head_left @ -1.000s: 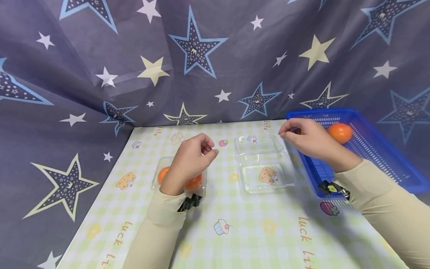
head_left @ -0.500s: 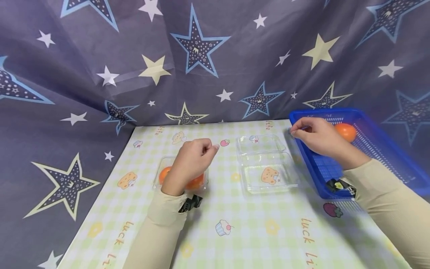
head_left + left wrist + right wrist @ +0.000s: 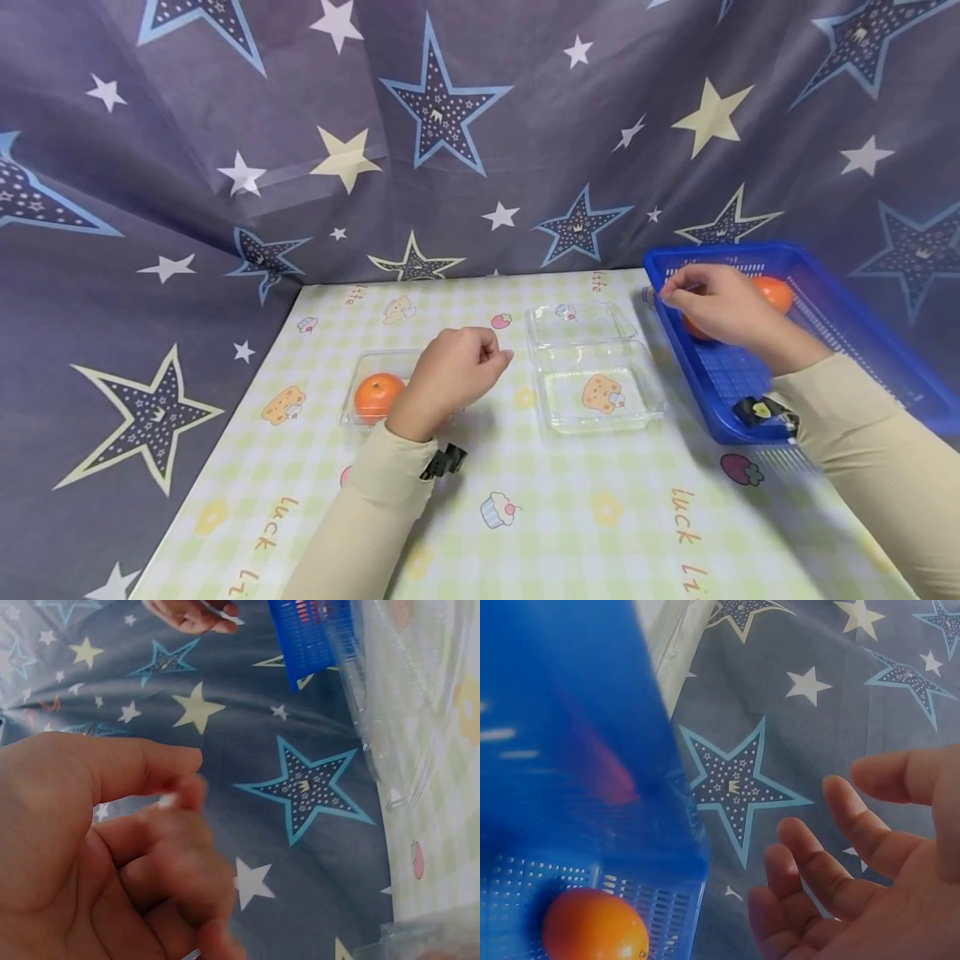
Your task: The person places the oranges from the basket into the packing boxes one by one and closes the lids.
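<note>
My left hand (image 3: 459, 375) hovers beside a clear plastic box (image 3: 360, 365), fingers loosely curled and holding nothing. In that box an orange (image 3: 378, 396) shows; whatever lies farther right in it is behind my hand and wrist. My right hand (image 3: 720, 304) is over the left rim of a blue basket (image 3: 716, 425). Its fingers are relaxed and apart in the right wrist view, with nothing between them. Partly behind this hand, two oranges lie in the basket, one orange (image 3: 774, 293) at the back and another orange (image 3: 697, 328) nearer the left wall.
Between my hands a second clear plastic box (image 3: 551, 400) lies with its lid (image 3: 577, 325) folded back. The checked tablecloth (image 3: 555, 517) covers the table. A star-patterned curtain (image 3: 285, 167) hangs behind and at the left.
My left hand has shifted right and toward me, uncovering more of the orange in the left box. The right hand has moved slightly right, farther over the basket.
</note>
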Action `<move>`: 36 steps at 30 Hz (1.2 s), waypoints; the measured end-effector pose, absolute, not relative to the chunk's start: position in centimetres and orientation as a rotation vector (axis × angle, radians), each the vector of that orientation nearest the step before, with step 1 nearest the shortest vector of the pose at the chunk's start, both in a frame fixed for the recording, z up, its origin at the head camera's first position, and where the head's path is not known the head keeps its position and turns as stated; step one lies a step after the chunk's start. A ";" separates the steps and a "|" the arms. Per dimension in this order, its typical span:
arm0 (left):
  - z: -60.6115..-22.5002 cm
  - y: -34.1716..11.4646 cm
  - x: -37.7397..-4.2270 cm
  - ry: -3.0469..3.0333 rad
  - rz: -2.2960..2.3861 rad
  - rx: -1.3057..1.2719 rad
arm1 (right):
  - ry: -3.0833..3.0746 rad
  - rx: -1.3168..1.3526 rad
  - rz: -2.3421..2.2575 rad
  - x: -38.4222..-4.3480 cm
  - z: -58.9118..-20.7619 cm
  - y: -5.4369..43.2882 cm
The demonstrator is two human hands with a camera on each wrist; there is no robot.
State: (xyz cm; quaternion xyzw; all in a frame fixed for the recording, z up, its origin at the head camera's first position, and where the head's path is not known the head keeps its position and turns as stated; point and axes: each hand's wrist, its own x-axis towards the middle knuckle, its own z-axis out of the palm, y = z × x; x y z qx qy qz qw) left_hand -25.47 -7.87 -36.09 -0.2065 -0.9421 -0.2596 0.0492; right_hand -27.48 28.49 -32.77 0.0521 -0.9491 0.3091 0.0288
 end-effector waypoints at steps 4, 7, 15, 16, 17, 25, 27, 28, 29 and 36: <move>-37.0 -7.0 -25.7 -2.905 -0.749 -0.663 | -2.941 0.142 0.958 -27.6 -32.9 29.0; -37.8 -6.3 -25.8 -2.936 -0.737 -0.670 | -2.947 0.126 0.972 -27.8 -32.9 29.3; -39.6 -4.7 -25.8 -3.001 -0.806 -0.665 | -2.971 0.077 0.959 -28.1 -33.5 30.4; -39.8 -4.6 -25.8 -3.007 -0.811 -0.657 | -2.972 0.075 0.956 -28.1 -33.5 30.4; -40.0 -4.5 -25.8 -3.014 -0.820 -0.647 | -2.974 0.075 0.955 -28.1 -33.6 30.5; -41.0 -3.7 -25.5 -3.089 -0.829 -0.550 | -2.975 0.028 0.917 -28.5 -34.3 31.3; -41.3 -3.5 -25.6 -3.117 -0.807 -0.531 | -2.963 0.022 0.903 -28.7 -34.6 31.6; -41.4 -3.4 -25.6 -3.129 -0.800 -0.526 | -2.960 0.022 0.894 -28.8 -34.7 31.8; -41.5 -3.3 -25.6 -3.143 -0.807 -0.520 | -2.956 0.028 0.887 -28.9 -34.9 32.0; -42.1 -3.1 -26.0 -3.226 -0.909 -0.519 | -2.945 0.038 0.844 -29.6 -35.9 33.1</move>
